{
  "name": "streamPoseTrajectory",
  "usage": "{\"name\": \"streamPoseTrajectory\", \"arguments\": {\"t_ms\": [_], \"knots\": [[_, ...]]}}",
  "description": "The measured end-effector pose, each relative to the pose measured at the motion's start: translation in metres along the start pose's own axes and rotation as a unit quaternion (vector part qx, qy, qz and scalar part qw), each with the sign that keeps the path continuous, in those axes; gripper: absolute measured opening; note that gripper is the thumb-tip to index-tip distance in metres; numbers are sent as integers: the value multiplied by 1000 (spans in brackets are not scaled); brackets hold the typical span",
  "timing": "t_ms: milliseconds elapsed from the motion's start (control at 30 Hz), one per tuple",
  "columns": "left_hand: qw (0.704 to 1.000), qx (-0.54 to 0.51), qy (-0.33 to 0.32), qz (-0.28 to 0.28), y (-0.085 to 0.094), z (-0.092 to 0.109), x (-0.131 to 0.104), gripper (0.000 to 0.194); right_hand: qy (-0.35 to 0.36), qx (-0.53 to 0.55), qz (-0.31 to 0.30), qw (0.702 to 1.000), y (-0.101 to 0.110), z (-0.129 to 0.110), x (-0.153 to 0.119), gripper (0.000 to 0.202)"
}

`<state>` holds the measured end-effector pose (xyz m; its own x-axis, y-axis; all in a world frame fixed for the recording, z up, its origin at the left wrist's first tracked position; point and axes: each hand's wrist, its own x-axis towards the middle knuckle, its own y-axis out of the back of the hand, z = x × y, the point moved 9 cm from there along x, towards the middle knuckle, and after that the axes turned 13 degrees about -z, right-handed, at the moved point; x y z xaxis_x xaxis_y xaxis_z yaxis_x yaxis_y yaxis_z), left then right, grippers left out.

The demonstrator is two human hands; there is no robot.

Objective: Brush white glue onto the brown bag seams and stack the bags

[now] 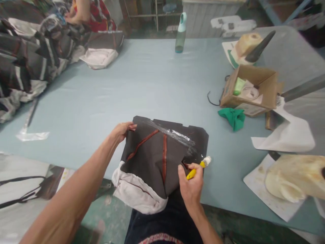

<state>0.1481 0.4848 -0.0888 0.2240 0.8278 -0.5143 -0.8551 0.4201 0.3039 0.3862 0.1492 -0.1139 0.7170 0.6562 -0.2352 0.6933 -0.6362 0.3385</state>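
Observation:
A dark grey fabric bag piece (pixel 152 149) with reddish-brown trim lies at the near table edge, its white cloth lining (pixel 138 193) hanging over toward my lap. A shiny wet-looking streak (pixel 177 135) crosses its upper part. At the upper left corner, my left hand (pixel 122 131) is closed on the fabric, the fingertips partly hidden behind it. My right hand (pixel 191 181) is closed around a yellow-handled brush (pixel 192 173) with a whitish tip that points up to the right. Thumb and finger of that hand also touch a folded edge of the fabric.
Similar dark bags (pixel 27 57) are heaped at the left, near another person's arm (pixel 82 12). A bottle (pixel 180 35) stands at the back. On the right are a cardboard box (pixel 250 108), a green cloth (pixel 232 118) and a glue-crusted yellowish container (pixel 286 176).

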Motion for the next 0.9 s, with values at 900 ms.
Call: {"name": "streamPoseTrajectory", "arguments": {"t_ms": [900], "knots": [[845,354,-316,246,-128,-66,-124,70,164,-159,-141,963,32,-2,87,44]]}}
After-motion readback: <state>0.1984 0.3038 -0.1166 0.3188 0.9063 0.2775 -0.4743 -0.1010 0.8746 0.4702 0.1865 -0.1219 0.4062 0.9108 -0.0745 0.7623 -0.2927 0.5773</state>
